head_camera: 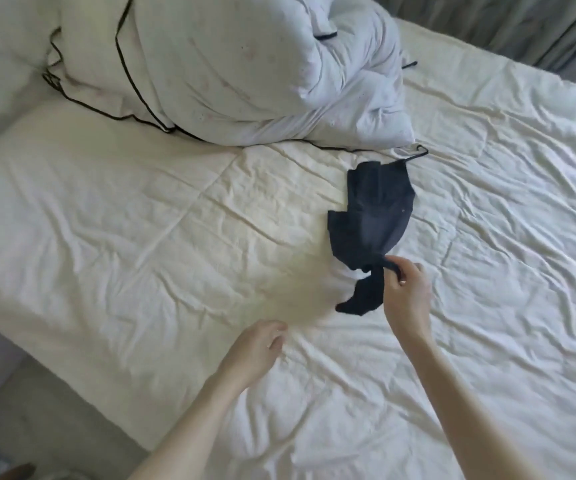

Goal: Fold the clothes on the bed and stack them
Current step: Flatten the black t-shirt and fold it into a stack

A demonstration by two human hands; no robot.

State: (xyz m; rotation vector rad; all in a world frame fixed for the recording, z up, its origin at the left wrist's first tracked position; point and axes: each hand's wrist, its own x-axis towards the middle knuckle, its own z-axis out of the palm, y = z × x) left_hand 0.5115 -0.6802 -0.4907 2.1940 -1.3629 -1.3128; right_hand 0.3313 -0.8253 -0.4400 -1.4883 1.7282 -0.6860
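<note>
Right hand (pixel 406 292) pinches the near end of the dark garment (pixel 371 216), fingers and thumb curled round a bunched strip of it, lifting that end just off the bed (pixel 141 220). Left hand (pixel 257 344) holds nothing, fingers loosely curled, resting on or just above the sheet, well apart from the cloth; I can't tell if it actually touches. The two hands are apart, left one nearer the bed's edge. The garment is small, black or dark navy, lying crumpled near the middle of the bed; its far part stays flat on the sheet, and a thin strap (pixel 414 157) trails from the top toward the duvet (pixel 245 74) heaped at the head end. I can't make out what kind of garment it is. I see no folded stack anywhere on the bed, and no other clothes in view. My read: this is the start of the fold on this piece, a pick-up and spread, not a fold yet. Next move needs the left hand brought over to take a second edge or corner so the cloth can be pulled flat. One-point grip just lets it hang bunched. Thin fabric, will slip and twist; watch the loose strap.
</note>
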